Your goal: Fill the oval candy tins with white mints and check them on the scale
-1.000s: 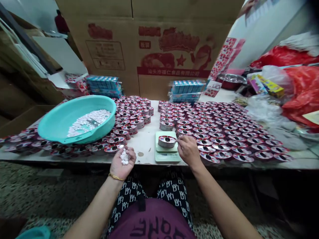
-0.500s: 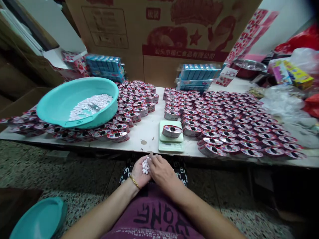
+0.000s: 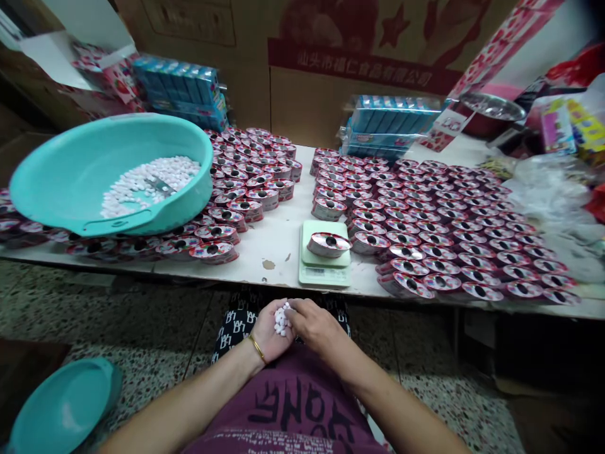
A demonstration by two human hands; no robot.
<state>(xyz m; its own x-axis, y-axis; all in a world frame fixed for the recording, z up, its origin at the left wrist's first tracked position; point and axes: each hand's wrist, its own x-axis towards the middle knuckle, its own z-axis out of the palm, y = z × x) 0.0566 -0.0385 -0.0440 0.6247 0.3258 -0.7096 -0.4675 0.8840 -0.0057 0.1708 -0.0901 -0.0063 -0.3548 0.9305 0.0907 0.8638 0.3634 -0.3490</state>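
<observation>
My left hand point(image 3: 269, 331) lies cupped palm-up above my lap, a gold bangle on its wrist, holding a small heap of white candies point(image 3: 282, 320). My right hand point(image 3: 314, 328) rests over it, fingertips on the heap. What those fingers grip is hidden. Both hands are below the front edge of the white table point(image 3: 278, 246). Beyond them stands a pale green digital scale point(image 3: 324, 276) carrying one round red-and-white tin point(image 3: 329, 244). Many more such tins lie in rows on either side of it.
A turquoise basin point(image 3: 142, 217) holds pale candies and a small metal scoop point(image 3: 159, 185). Another turquoise basin point(image 3: 61, 407) sits on the floor at lower left. Blue packs point(image 3: 390, 123), a metal bowl point(image 3: 491, 107) and plastic bags point(image 3: 543, 189) stand behind and right; a cardboard box point(image 3: 359, 82) rises behind.
My right hand has left the tin on the scale and joined my left hand over my lap. My left hand has dropped below the table edge. The view has tilted, shifting the table upward.
</observation>
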